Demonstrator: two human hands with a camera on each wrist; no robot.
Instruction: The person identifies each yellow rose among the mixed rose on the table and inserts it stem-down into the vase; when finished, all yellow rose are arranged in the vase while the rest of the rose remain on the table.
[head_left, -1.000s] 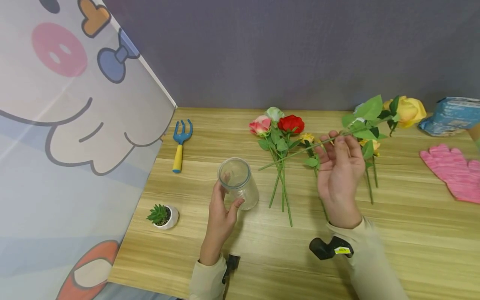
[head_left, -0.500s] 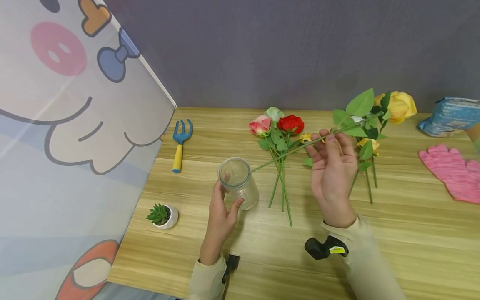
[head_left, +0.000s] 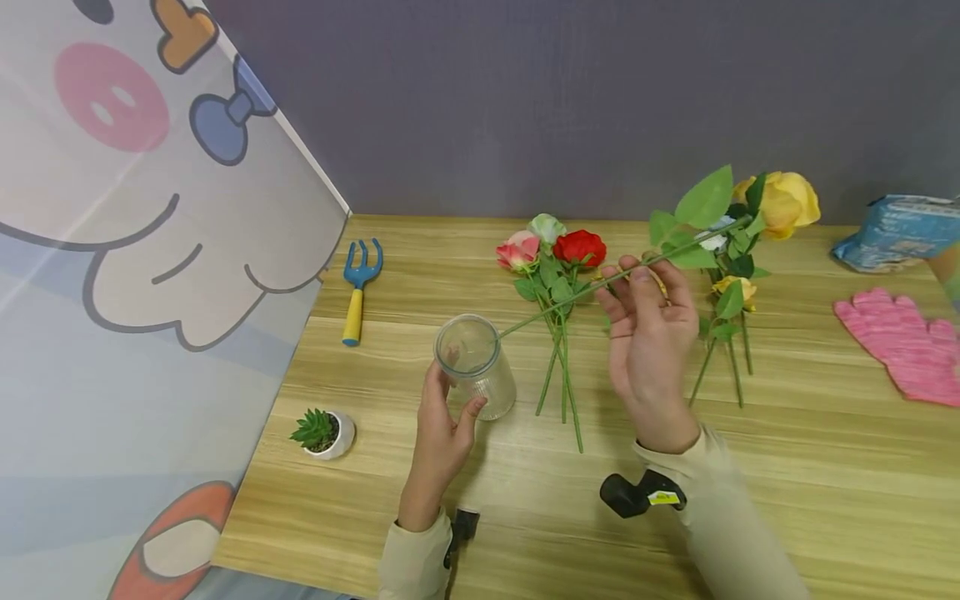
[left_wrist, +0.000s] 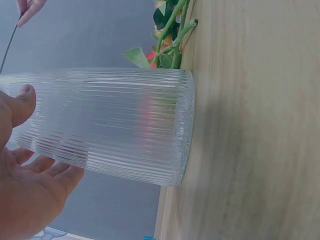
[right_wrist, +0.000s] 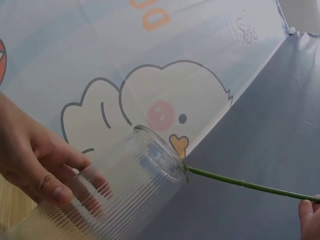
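Yellow rose [head_left: 783,202] pinched mid-stem by right hand [head_left: 649,329], bloom high over table [head_left: 787,467], stem tip just touching rim of ribbed glass vase [head_left: 476,365]. Vase upright, gripped by left hand [head_left: 442,425]. Nothing inside vase yet; insertion probably barely begun, with loose roses [head_left: 558,250] lying beyond, untouched.
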